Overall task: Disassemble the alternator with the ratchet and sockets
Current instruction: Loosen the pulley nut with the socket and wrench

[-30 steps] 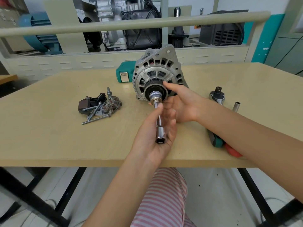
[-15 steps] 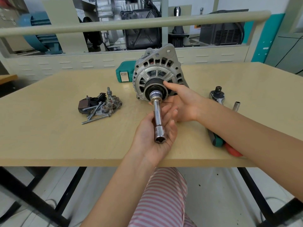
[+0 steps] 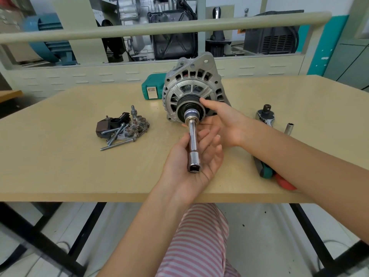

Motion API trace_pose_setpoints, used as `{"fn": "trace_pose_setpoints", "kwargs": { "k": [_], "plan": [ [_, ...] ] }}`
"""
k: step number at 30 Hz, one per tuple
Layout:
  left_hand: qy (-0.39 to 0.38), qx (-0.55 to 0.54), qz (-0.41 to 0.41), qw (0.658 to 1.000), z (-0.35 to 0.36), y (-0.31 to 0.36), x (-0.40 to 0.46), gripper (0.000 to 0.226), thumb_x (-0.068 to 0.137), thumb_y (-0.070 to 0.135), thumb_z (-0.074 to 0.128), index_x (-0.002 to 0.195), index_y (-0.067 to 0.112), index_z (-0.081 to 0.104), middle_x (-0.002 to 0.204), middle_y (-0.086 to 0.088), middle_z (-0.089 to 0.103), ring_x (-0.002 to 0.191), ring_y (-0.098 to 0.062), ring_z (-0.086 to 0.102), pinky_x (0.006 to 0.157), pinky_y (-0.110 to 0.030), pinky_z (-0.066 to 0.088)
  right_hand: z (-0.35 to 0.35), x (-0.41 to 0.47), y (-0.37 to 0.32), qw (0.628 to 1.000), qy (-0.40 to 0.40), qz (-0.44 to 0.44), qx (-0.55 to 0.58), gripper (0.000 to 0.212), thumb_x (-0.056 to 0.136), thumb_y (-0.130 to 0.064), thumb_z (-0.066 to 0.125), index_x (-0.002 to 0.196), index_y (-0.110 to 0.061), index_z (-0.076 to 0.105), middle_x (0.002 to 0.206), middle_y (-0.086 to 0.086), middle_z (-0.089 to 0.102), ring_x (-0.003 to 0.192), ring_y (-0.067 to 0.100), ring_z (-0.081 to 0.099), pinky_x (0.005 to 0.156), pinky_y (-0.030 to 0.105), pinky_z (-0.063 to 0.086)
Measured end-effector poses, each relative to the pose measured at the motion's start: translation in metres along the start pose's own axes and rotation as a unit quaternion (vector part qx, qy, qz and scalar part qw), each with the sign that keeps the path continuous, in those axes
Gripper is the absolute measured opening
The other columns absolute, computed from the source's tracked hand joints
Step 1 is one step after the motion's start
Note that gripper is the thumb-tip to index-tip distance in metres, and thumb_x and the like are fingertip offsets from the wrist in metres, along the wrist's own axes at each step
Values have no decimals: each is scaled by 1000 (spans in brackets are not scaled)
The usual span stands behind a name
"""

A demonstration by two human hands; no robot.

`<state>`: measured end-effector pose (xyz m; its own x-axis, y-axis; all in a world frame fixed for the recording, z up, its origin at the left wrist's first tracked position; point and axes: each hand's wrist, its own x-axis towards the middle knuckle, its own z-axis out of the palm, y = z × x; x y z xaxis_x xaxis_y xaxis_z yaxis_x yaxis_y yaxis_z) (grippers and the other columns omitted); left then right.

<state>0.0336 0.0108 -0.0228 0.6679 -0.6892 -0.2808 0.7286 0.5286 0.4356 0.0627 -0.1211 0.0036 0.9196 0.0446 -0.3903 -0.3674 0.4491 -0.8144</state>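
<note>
The grey alternator [image 3: 191,80] stands on the wooden table [image 3: 60,166], its black pulley [image 3: 182,110] facing me. A chrome socket [image 3: 191,115] with a long extension bar [image 3: 192,140] sits on the pulley's centre and points toward me. My left hand [image 3: 199,176] lies palm up under the bar, fingers spread and relaxed, thumb beside the bar. My right hand [image 3: 227,124] holds the pulley, thumb on its upper right rim and fingers under it. The ratchet [image 3: 265,115] lies on the table to the right, partly hidden by my right forearm.
A pile of removed parts and long bolts [image 3: 123,126] lies left of the alternator. A teal case [image 3: 151,89] stands behind the alternator. A small loose socket [image 3: 289,128] lies by the ratchet. A rail and machinery fill the back.
My left fingers have uncurled from the extension bar, which now rests in the open palm. My right hand and the alternator have stayed in place.
</note>
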Motion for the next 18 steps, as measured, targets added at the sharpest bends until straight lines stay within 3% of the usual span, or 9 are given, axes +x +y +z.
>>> {"fn": "trace_pose_setpoints", "kwargs": {
  "k": [5, 8, 9, 12, 14, 16, 18],
  "plan": [
    [10, -6, -11, 1000, 2, 2, 1, 35, 98, 31, 43, 106, 4, 65, 101, -16, 69, 55, -17, 65, 39, -20, 49, 0, 0, 1, 1000, 7, 4, -13, 54, 87, -54, 49, 88, -2, 60, 64, 7, 62, 43, 12, 44, 43, 15, 35],
    [9, -4, 1, 1000, 2, 0, 2, 26, 92, 30, 55, 101, 6, 58, 89, -11, 64, 58, -13, 58, 35, -17, 46, 0, 0, 1, 1000, 11, -11, 1, 50, 88, -50, 51, 88, -2, 60, 66, 8, 65, 47, 17, 57, 52, 19, 44],
    [5, -2, 3, 1000, 1, -1, 2, 20, 91, 24, 57, 97, 5, 58, 90, -10, 62, 59, -11, 59, 36, -16, 46, 1, 0, 1, 1000, 12, -14, 5, 49, 88, -49, 51, 89, -1, 60, 68, 8, 66, 47, 18, 60, 49, 19, 48],
    [1, -5, 6, 1000, 2, -1, 2, 14, 91, 14, 56, 99, 3, 59, 92, -8, 62, 60, -9, 60, 36, -15, 45, 1, -1, 1, 1000, 16, -13, 8, 49, 88, -49, 52, 89, -1, 61, 72, 8, 65, 43, 17, 58, 34, 15, 39],
    [4, -12, 8, 1000, 2, -1, 2, 24, 93, 19, 54, 108, 1, 60, 91, -6, 64, 57, -9, 61, 34, -15, 44, 0, 1, 1, 1000, 17, -13, 5, 50, 88, -50, 52, 90, -1, 61, 68, 7, 65, 46, 12, 51, 37, 14, 39],
    [0, -20, 7, 1000, 1, 0, 2, 30, 94, 24, 51, 105, -2, 62, 92, -6, 67, 53, -10, 63, 32, -16, 43, -1, 2, 1, 1000, 14, -10, 13, 50, 87, -51, 53, 91, -1, 62, 70, 7, 65, 51, 10, 45, 47, 17, 46],
    [-11, -16, -10, 1000, -1, 2, 0, 34, 96, 28, 47, 105, -2, 62, 91, -8, 70, 50, -12, 64, 31, -17, 42, -2, 2, 0, 1000, 8, -4, 19, 51, 87, -51, 53, 91, -1, 62, 74, 9, 67, 56, 14, 53, 54, 21, 54]
  ]
}}
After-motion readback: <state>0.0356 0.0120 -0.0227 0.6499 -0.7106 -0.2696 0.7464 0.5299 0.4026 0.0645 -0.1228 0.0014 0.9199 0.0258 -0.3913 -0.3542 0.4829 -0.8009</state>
